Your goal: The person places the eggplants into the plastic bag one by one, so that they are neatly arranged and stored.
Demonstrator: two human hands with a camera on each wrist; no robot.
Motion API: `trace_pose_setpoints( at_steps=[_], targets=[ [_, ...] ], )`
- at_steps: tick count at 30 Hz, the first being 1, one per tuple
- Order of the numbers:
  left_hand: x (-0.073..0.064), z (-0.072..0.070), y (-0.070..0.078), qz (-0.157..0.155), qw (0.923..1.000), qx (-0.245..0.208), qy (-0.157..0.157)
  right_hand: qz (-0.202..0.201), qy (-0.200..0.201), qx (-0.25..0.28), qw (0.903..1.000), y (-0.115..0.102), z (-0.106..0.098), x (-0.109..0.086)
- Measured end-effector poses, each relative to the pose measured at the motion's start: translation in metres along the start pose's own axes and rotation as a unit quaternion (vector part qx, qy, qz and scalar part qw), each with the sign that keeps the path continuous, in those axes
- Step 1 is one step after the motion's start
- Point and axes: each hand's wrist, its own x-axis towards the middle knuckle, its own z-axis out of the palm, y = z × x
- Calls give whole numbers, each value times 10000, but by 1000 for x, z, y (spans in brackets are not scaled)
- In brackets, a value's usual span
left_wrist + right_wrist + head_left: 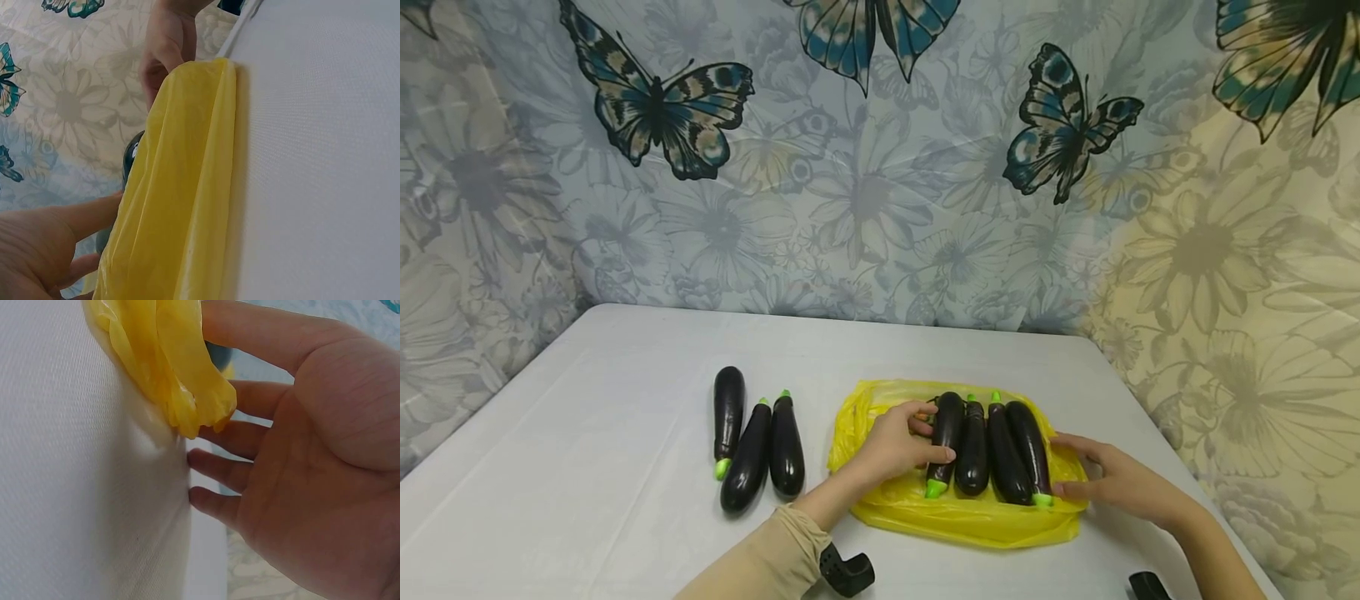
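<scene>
Several glossy dark eggplants (973, 450) with green stem ends lie side by side on a spread yellow plastic bag (970, 529). In the head view, my left hand (901, 440) is against the leftmost eggplant (947, 433), its thumb extended across that eggplant and its fingers along the left side. My right hand (1123, 479) stands at the bag's right edge with fingers spread, beside the rightmost eggplant (1028, 442). The right wrist view shows the thumb and fingers touching the crumpled bag edge (194, 381). Bag folds hide most of the eggplants in both wrist views.
Three more eggplants (748, 467) lie on the white-covered table (587, 433), left of the bag. Behind the table's back edge hangs a flower-patterned cloth with butterflies (865, 208). A black wrist device (847, 573) is by the left forearm.
</scene>
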Motion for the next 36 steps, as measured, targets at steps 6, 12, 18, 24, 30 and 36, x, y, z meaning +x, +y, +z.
trace_pose_setpoints(
  at_steps=[6, 12, 18, 24, 30, 36],
  targets=[
    [-2, 2, 1, -32, 9999, -116, -24, 27, -13, 28, 10000, 1, 0, 0],
    [-3, 3, -1, 152, 9998, 73, 82, -4, -23, 19, 10000, 0, -1, 0],
    [-3, 7, -2, 338, 9976, 559, 214, 166, -15, 103, 9998, -1, -1, 1],
    [-4, 11, -1, 435, 9961, 748, 197, 194, 124, 100, 9997, -2, 1, 1],
    [-5, 11, -1, 447, 9964, 702, 137, -219, 351, 205, 9989, -1, 2, 0],
    [-5, 11, -1, 422, 9970, 644, 102, -522, 442, 58, 9976, 0, 3, -1]
  ],
)
